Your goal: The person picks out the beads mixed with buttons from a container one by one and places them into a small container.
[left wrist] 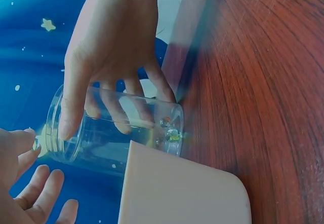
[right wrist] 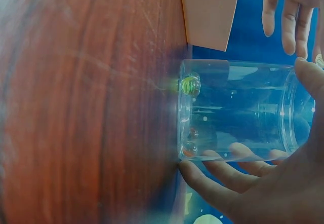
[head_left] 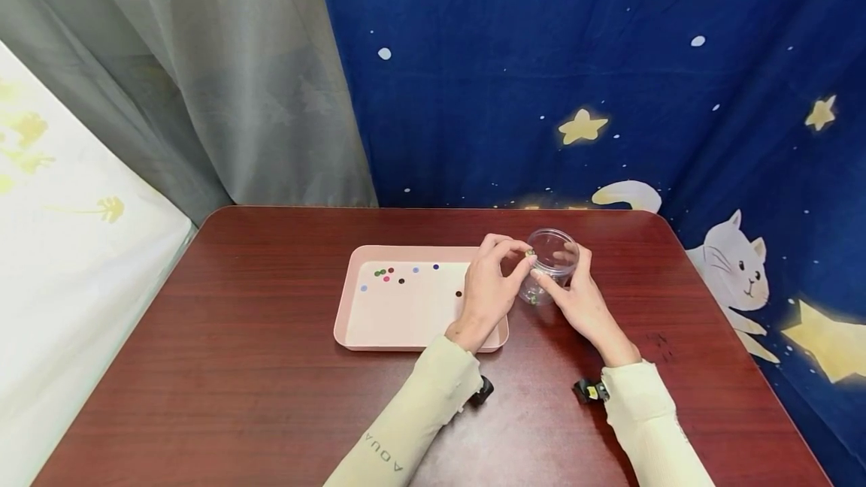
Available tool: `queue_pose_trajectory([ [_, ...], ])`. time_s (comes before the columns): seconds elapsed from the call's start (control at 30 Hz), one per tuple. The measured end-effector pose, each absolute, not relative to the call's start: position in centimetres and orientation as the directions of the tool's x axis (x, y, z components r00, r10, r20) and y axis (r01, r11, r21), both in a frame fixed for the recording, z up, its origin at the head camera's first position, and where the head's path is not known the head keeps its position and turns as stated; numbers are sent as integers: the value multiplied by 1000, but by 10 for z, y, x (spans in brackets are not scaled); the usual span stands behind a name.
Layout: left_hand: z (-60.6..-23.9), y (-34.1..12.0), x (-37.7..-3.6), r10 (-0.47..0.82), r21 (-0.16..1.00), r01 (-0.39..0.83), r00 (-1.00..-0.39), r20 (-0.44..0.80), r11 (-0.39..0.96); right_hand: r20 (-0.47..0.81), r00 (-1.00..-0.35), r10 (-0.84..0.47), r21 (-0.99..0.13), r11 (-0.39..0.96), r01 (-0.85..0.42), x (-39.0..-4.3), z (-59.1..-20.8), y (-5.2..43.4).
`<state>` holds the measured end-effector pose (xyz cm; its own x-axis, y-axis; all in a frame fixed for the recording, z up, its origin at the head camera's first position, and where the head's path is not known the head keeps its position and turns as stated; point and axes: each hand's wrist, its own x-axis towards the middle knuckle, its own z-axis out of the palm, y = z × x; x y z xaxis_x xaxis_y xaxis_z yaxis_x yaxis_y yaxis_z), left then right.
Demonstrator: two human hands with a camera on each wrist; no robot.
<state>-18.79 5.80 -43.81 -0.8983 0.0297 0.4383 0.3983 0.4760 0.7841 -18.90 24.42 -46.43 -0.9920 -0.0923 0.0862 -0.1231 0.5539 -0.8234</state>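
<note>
My right hand (head_left: 583,305) grips a clear round jar (right wrist: 243,107), thumb near the rim and fingers around the far side. The jar stands upright on the table without a lid. At its bottom lie a green-swirled marble (right wrist: 190,85) and an orange-tinted marble (right wrist: 190,149). Right at the jar's rim, my left hand (head_left: 489,284) pinches a small greenish marble (head_left: 531,252) between thumb and index finger, its other fingers spread loosely. The left forearm passes over the pink tray (head_left: 343,299), and the hand hides part of its right side.
Several small round coloured pieces, among them a green one (head_left: 377,273), a black one (head_left: 401,281) and a blue one (head_left: 436,267), lie scattered in the tray. The dark red wooden table (head_left: 264,367) ends at the back before a blue star-patterned curtain (head_left: 473,96).
</note>
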Motion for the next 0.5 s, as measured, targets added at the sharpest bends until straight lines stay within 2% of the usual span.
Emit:
queue_pose_trajectory([
  [0.5,-437,65,-189,42,766,421,-887,460,487,102,-989,-104,-818,557,-143,-189,-465,244],
])
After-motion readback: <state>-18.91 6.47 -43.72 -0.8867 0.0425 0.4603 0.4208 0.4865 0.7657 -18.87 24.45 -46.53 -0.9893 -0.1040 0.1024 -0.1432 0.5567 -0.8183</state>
